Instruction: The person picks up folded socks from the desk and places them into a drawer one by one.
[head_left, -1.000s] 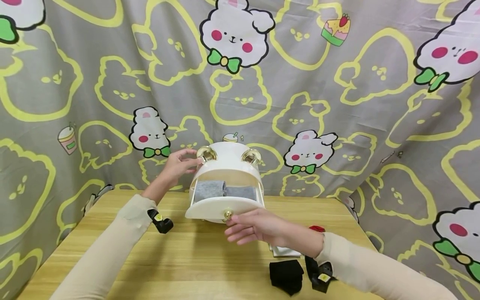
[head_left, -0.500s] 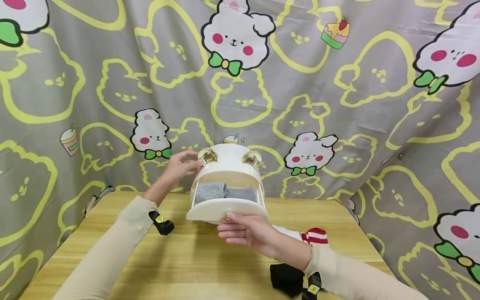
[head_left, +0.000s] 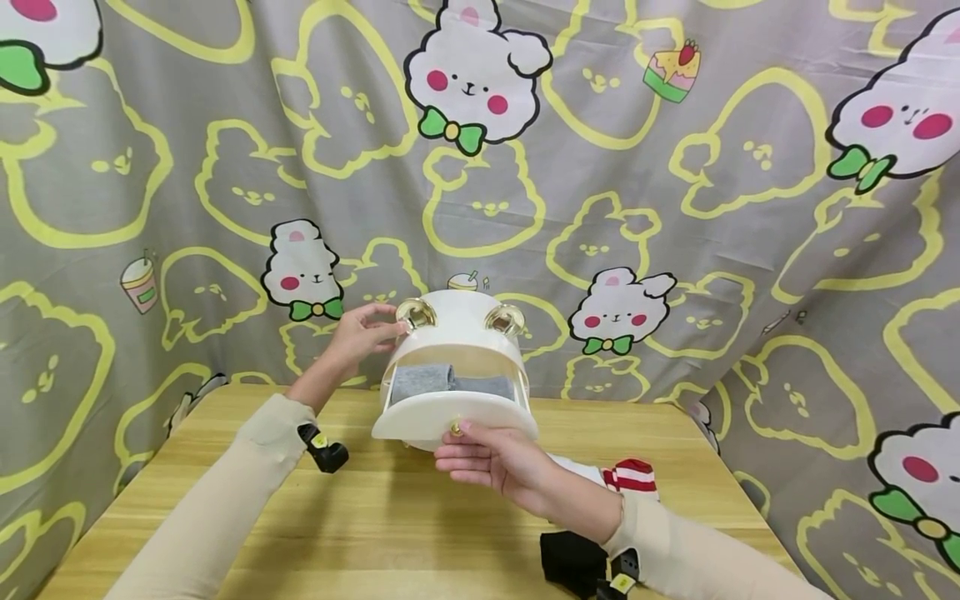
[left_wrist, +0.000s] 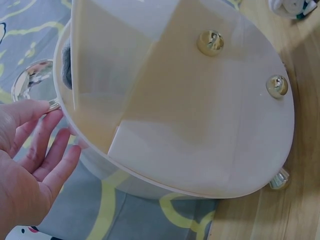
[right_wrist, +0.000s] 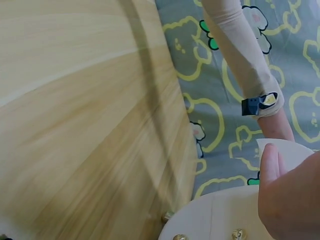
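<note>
A white storage box (head_left: 461, 323) with gold ring-shaped ears stands at the back of the table. Its top drawer (head_left: 420, 421) is pulled out, and rolled grey socks (head_left: 422, 381) lie inside. My left hand (head_left: 363, 335) pinches the gold ear (left_wrist: 36, 82) on the box's left side between thumb and fingers; its other fingers are spread beside the wall. At the drawer front, my right hand (head_left: 495, 462) pinches the small gold knob (head_left: 456, 429) with the thumb on top. The right wrist view shows this hand from behind, its fingertips mostly hidden.
Right of the box lie red-and-white striped socks (head_left: 633, 477) beside a white cloth item (head_left: 573, 468). A black folded sock (head_left: 573, 562) rests nearer, partly behind the right wrist's camera strap. A patterned grey curtain (head_left: 480, 183) hangs behind the wooden table (head_left: 315, 525).
My right hand has shifted slightly left and its thumb has come over the knob, uncovering the striped socks. The left hand stays on the ear; the drawer remains out.
</note>
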